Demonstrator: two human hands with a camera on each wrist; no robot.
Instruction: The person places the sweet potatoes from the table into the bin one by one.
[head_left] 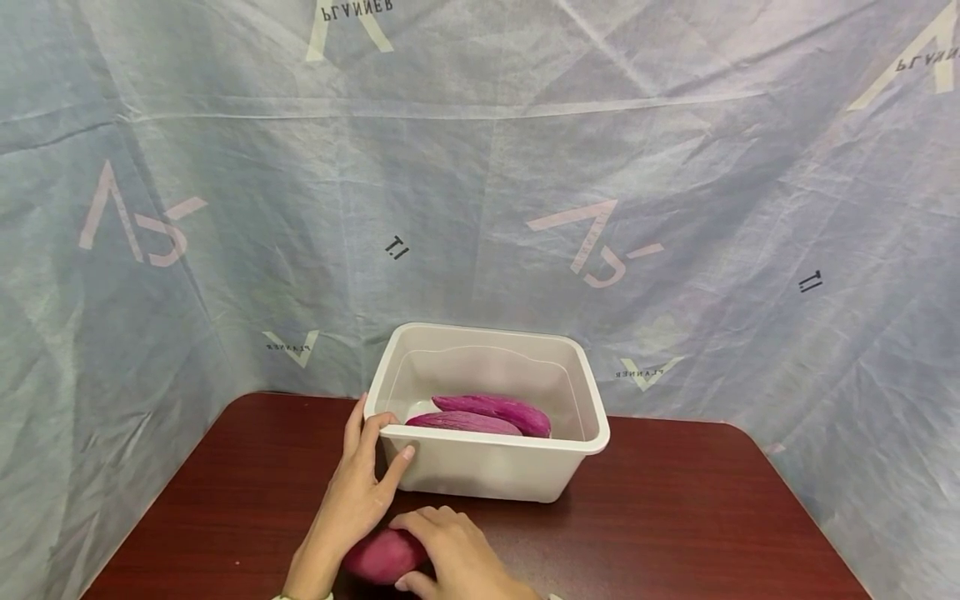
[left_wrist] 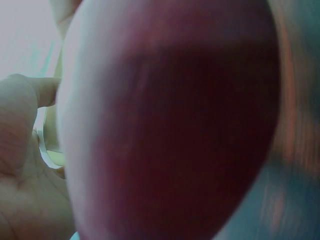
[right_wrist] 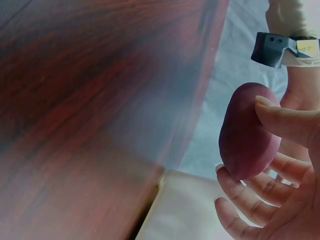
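A white plastic tub [head_left: 487, 467] stands on the table, with two long purple sweet potatoes [head_left: 498, 410] lying inside it. My left hand [head_left: 352, 492] grips the tub's near left corner, thumb against the front wall and fingers at the rim. In front of the tub, my right hand [head_left: 453, 550] holds another purple sweet potato [head_left: 384, 557] close beside the left wrist. The right wrist view shows the thumb on one side of this sweet potato [right_wrist: 247, 132] and fingers on the other. It is large and blurred in the left wrist view, hiding part of the left hand [left_wrist: 30, 165].
The dark red wooden table [head_left: 675, 517] extends to both sides of the tub. A grey cloth [head_left: 480, 208] with printed letters hangs behind the table and along both sides. A black wrist-worn device [right_wrist: 270, 50] sits on the left wrist.
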